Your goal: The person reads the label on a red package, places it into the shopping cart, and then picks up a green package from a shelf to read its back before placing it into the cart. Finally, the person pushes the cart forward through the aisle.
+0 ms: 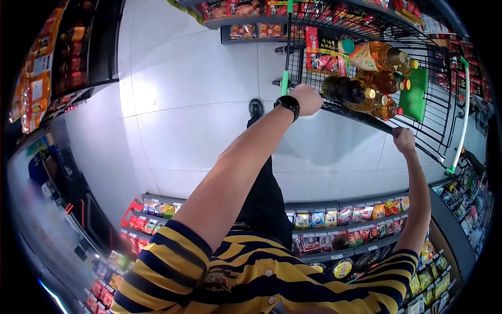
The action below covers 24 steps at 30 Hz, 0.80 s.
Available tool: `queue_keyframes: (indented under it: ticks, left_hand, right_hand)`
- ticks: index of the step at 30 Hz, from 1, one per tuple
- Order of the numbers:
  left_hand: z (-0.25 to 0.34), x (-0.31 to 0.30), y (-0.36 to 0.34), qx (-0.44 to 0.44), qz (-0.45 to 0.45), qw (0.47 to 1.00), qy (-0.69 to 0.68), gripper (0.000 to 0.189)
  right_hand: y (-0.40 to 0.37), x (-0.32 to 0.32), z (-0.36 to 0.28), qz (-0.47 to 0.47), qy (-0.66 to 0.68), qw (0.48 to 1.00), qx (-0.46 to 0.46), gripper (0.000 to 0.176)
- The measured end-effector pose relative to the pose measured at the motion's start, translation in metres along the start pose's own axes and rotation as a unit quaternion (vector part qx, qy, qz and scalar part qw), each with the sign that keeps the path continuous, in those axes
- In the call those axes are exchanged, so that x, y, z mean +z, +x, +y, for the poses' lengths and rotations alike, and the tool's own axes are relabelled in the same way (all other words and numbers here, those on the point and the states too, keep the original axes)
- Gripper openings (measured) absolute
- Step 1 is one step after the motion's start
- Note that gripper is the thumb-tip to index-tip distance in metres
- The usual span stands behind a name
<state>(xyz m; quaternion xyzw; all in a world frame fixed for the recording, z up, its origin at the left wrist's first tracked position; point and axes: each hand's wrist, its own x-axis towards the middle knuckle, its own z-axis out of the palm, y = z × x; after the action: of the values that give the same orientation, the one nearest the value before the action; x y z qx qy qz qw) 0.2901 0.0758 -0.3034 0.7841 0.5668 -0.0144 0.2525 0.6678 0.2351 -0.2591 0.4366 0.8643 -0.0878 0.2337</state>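
Observation:
A black wire shopping cart (436, 128) with green and white trim stands at the upper right. My left hand (307, 99), with a black watch at its wrist, is closed around the near bar at the cart's left corner. Farther right, my right hand (403, 140) grips the same dark handle bar (361, 119). Inside the cart lie several bottles: a dark bottle (345, 90), an amber bottle (379, 81) and a large labelled oil bottle (370, 55). Beside them is a red food packet (327, 55). A green panel (414, 94) sits at the cart's right.
Shelves of red packets (243, 9) run beyond the cart. Behind me, a low shelf (345, 227) holds snack bags. A dark shelf with orange packages (36, 99) stands at the left. Pale tiled floor (193, 78) lies between them, with my shoe (255, 109) on it.

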Motion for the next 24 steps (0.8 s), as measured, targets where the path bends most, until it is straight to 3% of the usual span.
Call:
queue_keyframes:
  ticks: [2, 10, 15, 21, 24]
  left_hand:
    - [0.001, 0.001, 0.0, 0.006, 0.006, 1.0, 0.011, 0.02]
    - [0.004, 0.006, 0.005, -0.02, 0.002, 1.0, 0.022, 0.021]
    - [0.015, -0.009, 0.002, -0.039, -0.012, 0.999, -0.001, 0.043]
    - [0.026, -0.004, 0.01, -0.053, -0.006, 0.998, 0.035, 0.054]
    - [0.038, 0.002, 0.017, -0.07, -0.023, 0.996, 0.056, 0.053]
  right_hand:
    - [-0.004, -0.004, -0.005, 0.029, 0.015, 0.999, 0.0, 0.013]
    - [0.001, 0.002, 0.004, -0.003, -0.007, 1.0, -0.003, 0.018]
    - [0.0, -0.002, 0.004, -0.003, 0.003, 1.0, -0.001, 0.026]
    - [0.003, 0.009, 0.024, 0.048, 0.039, 0.997, -0.055, 0.025]
    - [0.005, 0.012, 0.035, 0.0, 0.042, 0.998, -0.04, 0.02]
